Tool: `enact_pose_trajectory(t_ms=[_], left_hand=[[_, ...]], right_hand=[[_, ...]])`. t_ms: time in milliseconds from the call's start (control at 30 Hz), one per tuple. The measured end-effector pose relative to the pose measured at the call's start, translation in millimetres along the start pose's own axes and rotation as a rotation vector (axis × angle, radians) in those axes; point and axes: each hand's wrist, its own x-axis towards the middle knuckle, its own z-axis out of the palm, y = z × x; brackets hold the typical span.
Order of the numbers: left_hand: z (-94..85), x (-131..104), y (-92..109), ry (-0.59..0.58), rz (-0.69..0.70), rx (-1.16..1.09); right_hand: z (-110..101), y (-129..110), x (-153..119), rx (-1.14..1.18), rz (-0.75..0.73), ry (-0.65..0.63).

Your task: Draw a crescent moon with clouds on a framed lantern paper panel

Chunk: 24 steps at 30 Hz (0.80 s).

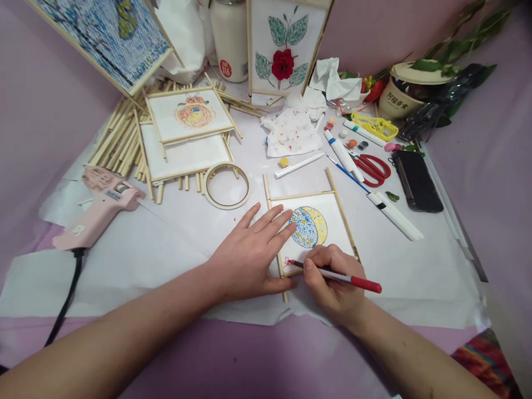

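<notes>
A small stick-framed picture (338, 213) lies on the white-covered table, with a blue circle and a yellow crescent drawn on it. My left hand (249, 257) rests flat with spread fingers across the frame's left edge, holding nothing. My right hand (334, 280) grips a red-capped pen (341, 276) at the frame's lower side. The pen's tip touches the paper at the lower left corner, beside a small red mark (286, 261). Part of the frame's lower edge is hidden by my right hand.
Left are a pink glue gun (102, 213), a tape roll (226, 206), wooden sticks (120, 138) and framed drawings (166, 119). Red scissors (373, 169), white markers (394, 217), a brush (347, 173) and a black phone (418, 180) lie right. Behind stand a jar (230, 41) and a rose picture (286, 16).
</notes>
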Motion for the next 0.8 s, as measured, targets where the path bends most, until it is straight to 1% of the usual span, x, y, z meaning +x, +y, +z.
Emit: enact_pose_trajectory(t_ms=[500, 667, 800], left_hand=[[-0.3, 0.9, 0.2, -0.001, 0.007, 0.008], [-0.5, 1.1, 0.2, -0.02, -0.009, 0.002], [-0.5, 0.6, -0.1, -0.026, -0.012, 0.006]], right_hand=[[-1.1, -1.9, 2.1, -0.008, -0.019, -0.048], [-1.4, -1.8, 4.1, -0.02, -0.01, -0.074], [-1.8, -1.8, 3.9, -0.024, -0.007, -0.064]])
